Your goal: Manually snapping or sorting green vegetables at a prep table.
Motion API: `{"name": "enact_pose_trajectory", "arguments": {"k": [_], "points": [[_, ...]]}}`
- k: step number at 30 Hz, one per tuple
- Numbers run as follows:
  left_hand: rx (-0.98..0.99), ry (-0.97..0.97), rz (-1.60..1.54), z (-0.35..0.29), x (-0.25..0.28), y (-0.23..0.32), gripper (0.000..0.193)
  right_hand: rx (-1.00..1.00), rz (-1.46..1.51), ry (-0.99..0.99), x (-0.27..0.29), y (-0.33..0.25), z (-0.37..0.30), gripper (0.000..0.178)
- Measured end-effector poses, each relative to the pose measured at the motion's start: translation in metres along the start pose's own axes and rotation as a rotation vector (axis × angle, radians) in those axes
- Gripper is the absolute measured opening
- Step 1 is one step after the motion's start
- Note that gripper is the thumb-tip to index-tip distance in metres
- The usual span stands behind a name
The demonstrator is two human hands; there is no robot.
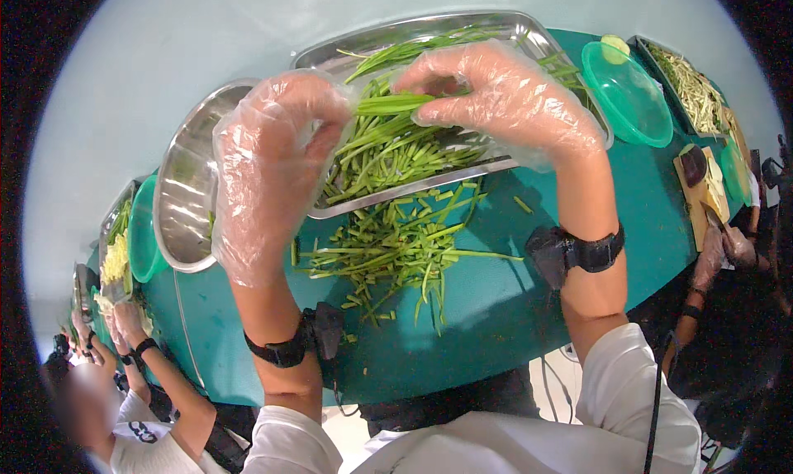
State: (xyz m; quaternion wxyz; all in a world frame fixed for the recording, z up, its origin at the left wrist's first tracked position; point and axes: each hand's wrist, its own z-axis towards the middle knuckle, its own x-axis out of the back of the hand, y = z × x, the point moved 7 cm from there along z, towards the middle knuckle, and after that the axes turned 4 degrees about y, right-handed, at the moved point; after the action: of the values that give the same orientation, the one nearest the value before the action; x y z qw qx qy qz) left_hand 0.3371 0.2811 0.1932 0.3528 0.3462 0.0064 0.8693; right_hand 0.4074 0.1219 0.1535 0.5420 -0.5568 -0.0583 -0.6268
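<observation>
Both my hands wear clear plastic gloves and are raised over a rectangular steel tray of cut green chives. A small bunch of long chive leaves stretches between them. My left hand is closed, with the bunch's left end at its pinched thumb and fingertips. At the right end, my right hand curls its thumb and fingers around the leaves; its grip is partly hidden. In front of the tray, a loose heap of chopped chives lies on the green table.
Left of the tray stands a steel bowl, beside a green plastic basin. Another green basin stands at the right. Further right, a person's gloved hands work by a cutting board with an eggplant. Other people work at the left.
</observation>
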Motion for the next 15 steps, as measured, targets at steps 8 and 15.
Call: {"name": "enact_pose_trajectory", "arguments": {"k": [8, 15], "points": [[0.003, -0.017, -0.017, 0.000, -0.001, 0.002, 0.019, -0.165, 0.249, -0.046, 0.003, 0.013, 0.001, 0.027], [-0.014, -0.005, 0.006, 0.000, -0.003, 0.001, 0.018, -0.172, 0.378, 0.220, 0.019, 0.013, 0.000, 0.020]]}}
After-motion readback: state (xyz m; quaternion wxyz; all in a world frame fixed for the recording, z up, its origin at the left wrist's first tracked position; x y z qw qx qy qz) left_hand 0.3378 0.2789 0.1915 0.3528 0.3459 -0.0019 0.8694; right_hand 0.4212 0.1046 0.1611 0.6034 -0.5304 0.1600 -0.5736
